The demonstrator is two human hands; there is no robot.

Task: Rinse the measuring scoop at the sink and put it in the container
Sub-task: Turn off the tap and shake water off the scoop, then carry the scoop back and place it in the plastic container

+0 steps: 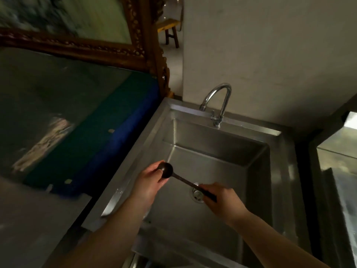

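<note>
A single wide-angle view looks from the person's head, forward and steeply down into a steel sink [216, 171], close enough that both forearms enter from the bottom edge. The faucet [218, 101] sits just above the centre, against a pale wall [270, 55]. Leftward the view takes in a dark table [58, 103] and a carved wooden frame [81, 45]; edges bend and blur. No second view shares the scene.

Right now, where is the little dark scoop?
The measuring scoop is held over the sink basin, low in the head view: the left hand cups its bowl, the right hand grips its handle, just above the drain.
</note>
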